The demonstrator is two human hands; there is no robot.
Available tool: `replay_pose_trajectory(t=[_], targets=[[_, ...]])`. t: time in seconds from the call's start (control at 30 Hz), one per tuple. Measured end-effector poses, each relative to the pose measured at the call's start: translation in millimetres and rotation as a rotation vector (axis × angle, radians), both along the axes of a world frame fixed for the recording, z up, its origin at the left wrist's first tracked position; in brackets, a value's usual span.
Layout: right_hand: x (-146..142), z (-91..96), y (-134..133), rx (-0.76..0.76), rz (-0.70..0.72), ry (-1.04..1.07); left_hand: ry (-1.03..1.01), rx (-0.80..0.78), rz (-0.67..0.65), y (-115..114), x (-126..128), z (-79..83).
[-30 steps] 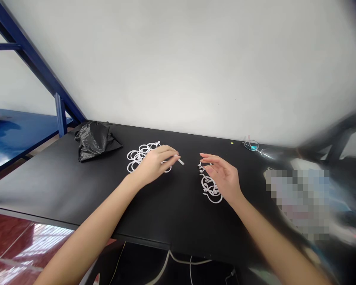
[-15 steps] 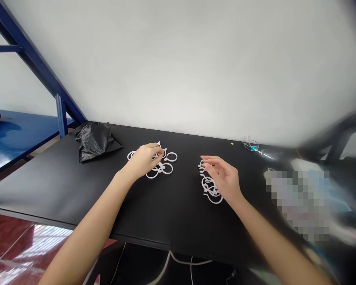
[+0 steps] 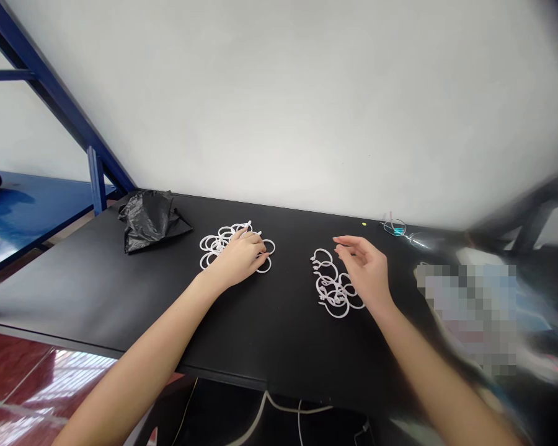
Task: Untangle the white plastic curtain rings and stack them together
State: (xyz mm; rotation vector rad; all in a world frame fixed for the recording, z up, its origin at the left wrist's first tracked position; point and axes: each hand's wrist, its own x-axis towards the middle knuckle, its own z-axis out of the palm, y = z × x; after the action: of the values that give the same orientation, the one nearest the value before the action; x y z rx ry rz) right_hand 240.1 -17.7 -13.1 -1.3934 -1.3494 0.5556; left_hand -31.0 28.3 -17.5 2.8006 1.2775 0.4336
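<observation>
Two groups of thin white open rings with small knobbed ends lie on a black table point(image 3: 279, 322). Over the left pile of white rings point(image 3: 209, 244) is my left hand point(image 3: 239, 257), palm down. Its thumb and fingertips close at the edge of a white ring point(image 3: 273, 246) on the pile's right side, partly hidden by the fingers. My right hand point(image 3: 365, 266) hovers just right of the other group of white rings point(image 3: 328, 288). Its thumb and index finger are a little apart, and I see nothing between them. The wrist side covers part of that group's right edge.
A crumpled black plastic bag point(image 3: 151, 220) lies at the back left. Clear plastic items with a teal mark point(image 3: 397, 230) lie at the back right, near a blurred plastic packet point(image 3: 467, 316). A pale wall rises behind; cables point(image 3: 265, 406) hang below the front edge.
My left hand has shifted right and slightly down across its pile, uncovering rings at the left. My right hand has moved up and right, away from its rings; more rings show at that group's right.
</observation>
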Motion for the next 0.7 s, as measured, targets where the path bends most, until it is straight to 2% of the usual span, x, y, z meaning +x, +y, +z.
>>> replay_pose_trajectory(t=[0.27, 0.43, 0.7], targets=[[8.2, -18.2, 7.0, -0.134, 0.151, -0.424, -0.049, 0.089, 0.030, -1.0, 2.4, -2.4], [10.6, -19.4, 9.6, -0.138, 0.130, -0.493, -0.178, 0.062, -0.072, -8.8, 12.2, -1.9], [15.7, -18.9, 13.4, -0.094, 0.043, -0.513, -0.238, -0.013, -0.255, -22.9, 32.2, -7.2]])
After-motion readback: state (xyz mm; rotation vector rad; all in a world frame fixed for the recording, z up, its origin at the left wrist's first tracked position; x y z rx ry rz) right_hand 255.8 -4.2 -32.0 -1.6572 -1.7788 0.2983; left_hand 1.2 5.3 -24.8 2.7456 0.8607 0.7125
